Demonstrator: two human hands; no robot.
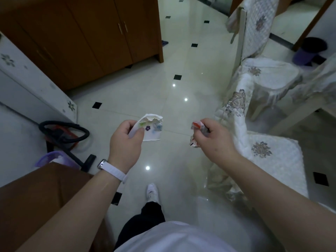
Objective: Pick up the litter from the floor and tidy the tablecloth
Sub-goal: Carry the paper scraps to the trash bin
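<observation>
Both forearms are bare. A white watch strap (114,170) with a silver case circles the left wrist. The person wears a white top (174,237), black trousers (145,220) and a white shoe (151,190).

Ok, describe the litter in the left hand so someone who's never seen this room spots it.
Over the pale tiled floor between the brown cabinet and covered chairs, find the left hand with the white watch strap. It pinches a crushed white paper cup. Unlike the red-and-white wrapper in the right hand, it has flower prints and a torn rim.
</observation>
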